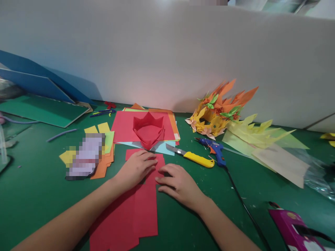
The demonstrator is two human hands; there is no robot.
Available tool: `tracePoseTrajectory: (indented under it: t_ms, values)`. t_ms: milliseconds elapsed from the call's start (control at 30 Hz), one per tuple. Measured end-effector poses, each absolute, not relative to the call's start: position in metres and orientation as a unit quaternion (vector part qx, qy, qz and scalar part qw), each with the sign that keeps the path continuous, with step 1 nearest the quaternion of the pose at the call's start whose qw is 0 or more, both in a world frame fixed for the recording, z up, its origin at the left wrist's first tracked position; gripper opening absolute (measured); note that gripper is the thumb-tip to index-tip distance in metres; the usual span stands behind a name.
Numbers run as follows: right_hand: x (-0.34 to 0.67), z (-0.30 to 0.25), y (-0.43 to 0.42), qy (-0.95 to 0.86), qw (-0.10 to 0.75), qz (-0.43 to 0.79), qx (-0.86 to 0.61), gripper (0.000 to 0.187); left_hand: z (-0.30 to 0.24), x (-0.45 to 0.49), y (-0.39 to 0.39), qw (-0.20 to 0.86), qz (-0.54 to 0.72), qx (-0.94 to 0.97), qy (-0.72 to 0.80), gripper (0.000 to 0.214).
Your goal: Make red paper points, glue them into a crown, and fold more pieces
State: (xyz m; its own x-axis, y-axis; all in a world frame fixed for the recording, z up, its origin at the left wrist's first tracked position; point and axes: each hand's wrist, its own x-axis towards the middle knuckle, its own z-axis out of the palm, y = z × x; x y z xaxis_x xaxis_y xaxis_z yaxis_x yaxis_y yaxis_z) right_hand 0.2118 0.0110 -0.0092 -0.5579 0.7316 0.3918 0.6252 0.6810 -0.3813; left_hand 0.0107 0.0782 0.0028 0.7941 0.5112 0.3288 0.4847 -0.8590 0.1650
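Nearest the camera, a red paper sheet (146, 212) lies flat on the green table (39, 195), running from the bottom edge up under both hands. The left hand (136, 169) rests open, palm down, on the sheet's far end, fingers pointing right. The right hand (178, 183) is likewise open and flat at the sheet's right edge, fingers pointing left, its fingertips just beside the left hand's (whether they touch I cannot tell). Neither hand grips anything.

Just beyond the right hand lie a yellow-handled utility knife (195, 158) and a blue glue gun (216, 150). Past the left hand's fingertips, a folded red paper crown (148, 130) sits on a stack of coloured sheets (123, 127). Farther right, an orange-and-yellow paper wreath (214, 115) lies near the white wall (167, 52).
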Motion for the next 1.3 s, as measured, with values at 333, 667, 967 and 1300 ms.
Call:
tracePoseTrajectory:
  t_ms: [333, 667, 967, 1300]
  values:
    - [0.216, -0.019, 0.015, -0.868, 0.301, 0.123, -0.375, 0.025, 0.000, 0.006, 0.082, 0.135, 0.196, 0.902, 0.361, 0.036]
    - [0.217, -0.018, 0.015, -0.875, 0.314, 0.084, -0.359, 0.022, 0.013, 0.012, 0.073, 0.313, 0.204, 0.819, 0.435, 0.032]
    - [0.220, -0.018, 0.016, -0.862, 0.296, 0.107, -0.397, 0.035, 0.034, -0.031, 0.090, 0.255, 0.116, 0.796, 0.537, 0.027]
    - [0.227, -0.009, 0.018, -0.882, 0.284, 0.064, -0.371, 0.031, 0.031, -0.032, 0.089, 0.007, 0.107, 0.857, 0.505, 0.023]
